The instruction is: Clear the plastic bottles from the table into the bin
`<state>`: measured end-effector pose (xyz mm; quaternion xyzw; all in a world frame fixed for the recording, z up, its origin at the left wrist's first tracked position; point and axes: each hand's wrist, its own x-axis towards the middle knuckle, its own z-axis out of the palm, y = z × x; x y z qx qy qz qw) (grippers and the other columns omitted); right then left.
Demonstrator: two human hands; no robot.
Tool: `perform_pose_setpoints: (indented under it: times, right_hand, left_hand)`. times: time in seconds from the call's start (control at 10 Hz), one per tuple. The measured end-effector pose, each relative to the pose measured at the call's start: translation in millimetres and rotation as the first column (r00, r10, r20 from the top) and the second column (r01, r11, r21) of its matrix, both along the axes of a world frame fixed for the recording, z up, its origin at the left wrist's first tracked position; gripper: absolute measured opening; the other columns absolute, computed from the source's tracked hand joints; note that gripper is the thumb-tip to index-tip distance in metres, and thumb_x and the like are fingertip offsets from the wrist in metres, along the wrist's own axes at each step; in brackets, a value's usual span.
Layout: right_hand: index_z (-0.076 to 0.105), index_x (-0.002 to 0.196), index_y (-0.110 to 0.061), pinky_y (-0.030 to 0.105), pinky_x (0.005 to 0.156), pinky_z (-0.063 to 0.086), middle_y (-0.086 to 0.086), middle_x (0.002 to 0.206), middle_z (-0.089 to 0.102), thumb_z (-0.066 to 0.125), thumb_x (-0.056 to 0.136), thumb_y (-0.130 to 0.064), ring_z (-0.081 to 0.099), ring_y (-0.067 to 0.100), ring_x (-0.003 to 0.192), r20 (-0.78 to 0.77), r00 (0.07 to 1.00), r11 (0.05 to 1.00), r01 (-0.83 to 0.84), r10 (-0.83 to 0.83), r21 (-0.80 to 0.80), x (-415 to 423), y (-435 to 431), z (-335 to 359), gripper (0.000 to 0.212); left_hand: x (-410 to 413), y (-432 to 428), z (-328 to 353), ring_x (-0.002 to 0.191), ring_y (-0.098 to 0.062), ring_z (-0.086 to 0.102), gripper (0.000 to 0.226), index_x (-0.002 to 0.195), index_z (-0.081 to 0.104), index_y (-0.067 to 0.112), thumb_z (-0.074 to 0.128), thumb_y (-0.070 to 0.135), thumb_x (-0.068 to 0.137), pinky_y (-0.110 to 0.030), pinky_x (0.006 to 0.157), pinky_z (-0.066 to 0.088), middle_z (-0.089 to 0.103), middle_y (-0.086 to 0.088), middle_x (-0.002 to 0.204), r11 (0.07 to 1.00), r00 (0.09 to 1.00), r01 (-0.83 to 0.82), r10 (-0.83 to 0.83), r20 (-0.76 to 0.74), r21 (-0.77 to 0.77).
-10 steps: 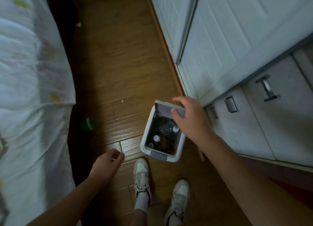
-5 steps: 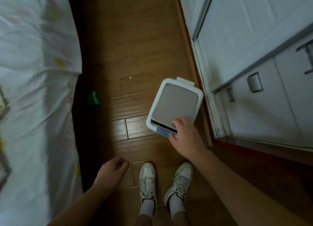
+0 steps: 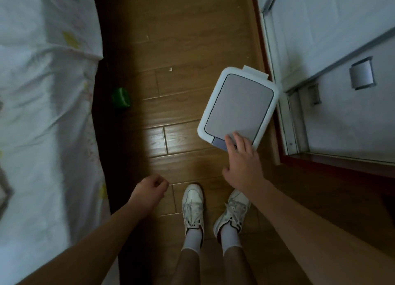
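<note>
While 1 right hand (image 3: 242,167) lays straight fingers (image 3: 239,141) on the front edge of 1 white bin (image 3: 201,127), lid (image 3: 239,107) down, on the floor (image 3: 181,39) beside the cabinet (image 3: 342,124), 1 left hand (image 3: 149,188) hangs loosely curled, holding nothing. 2 white shoes (image 3: 193,205), 1 green object (image 3: 121,96) near the bed (image 3: 42,113).

The setting is a room in a home, most likely a bedroom.

- Left side: a bed covered with a pale floral sheet (image 3: 42,113) runs from near to far, and its edge overhangs the floor.
- Centre: a narrow strip of wood-plank floor (image 3: 181,39) separates the bed from the furniture.
- Right side: a white fitted cabinet (image 3: 342,124) with recessed metal pulls (image 3: 361,75) stands on a red-brown plinth (image 3: 333,163).
- On the floor, just beside the cabinet: a small white household bin (image 3: 239,105) with its grey lid down.
- Under the bed edge: a small green object (image 3: 121,97), too blurred to identify.
</note>
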<state>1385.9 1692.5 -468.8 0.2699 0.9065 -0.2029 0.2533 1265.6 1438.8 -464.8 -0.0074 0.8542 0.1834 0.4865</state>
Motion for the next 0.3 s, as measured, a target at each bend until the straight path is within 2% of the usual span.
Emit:
perform_pose_setpoints:
  times: [0.1, 0.2, 0.3]
  right_hand:
    - [0.005, 0.160, -0.022, 0.050, 0.122, 0.021, 0.005, 0.168, 0.004, 0.065, 0.085, -0.037, 0.006, 0.030, 0.153, 0.059, 0.998, 0.999, 0.000, 0.002, -0.042, -4, 0, 3, 0.097]
    - [0.009, 0.160, -0.020, 0.047, 0.122, 0.023, 0.003, 0.168, 0.004, 0.065, 0.088, -0.035, 0.004, 0.028, 0.154, 0.058, 0.997, 0.992, 0.057, -0.051, -0.109, -7, 3, 11, 0.092]
    - [0.028, 0.155, -0.015, 0.042, 0.112, 0.039, 0.005, 0.160, 0.026, 0.061, 0.093, -0.032, 0.028, 0.028, 0.146, 0.106, 0.982, 0.959, 0.175, -0.154, -0.224, -6, 7, 29, 0.072]
  left_hand:
    - [-15, -6, 7, 0.072, -0.023, 0.069, 0.016, 0.086, 0.069, 0.015, 0.060, 0.023, 0.095, -0.030, 0.064, 0.049, 0.073, -0.008, 0.080, 1.000, 0.999, -0.010, 0.009, 0.040, 0.024]
    - [-28, -14, 24, 0.075, -0.025, 0.068, 0.020, 0.092, 0.069, 0.010, 0.059, 0.026, 0.098, -0.029, 0.062, 0.046, 0.072, -0.012, 0.084, 0.999, 0.995, 0.039, -0.040, 0.092, 0.005]
    - [-37, -24, 49, 0.081, -0.024, 0.066, 0.020, 0.092, 0.068, 0.016, 0.059, 0.033, 0.099, -0.033, 0.071, 0.050, 0.070, -0.007, 0.087, 0.993, 0.990, 0.120, -0.120, 0.079, -0.004]
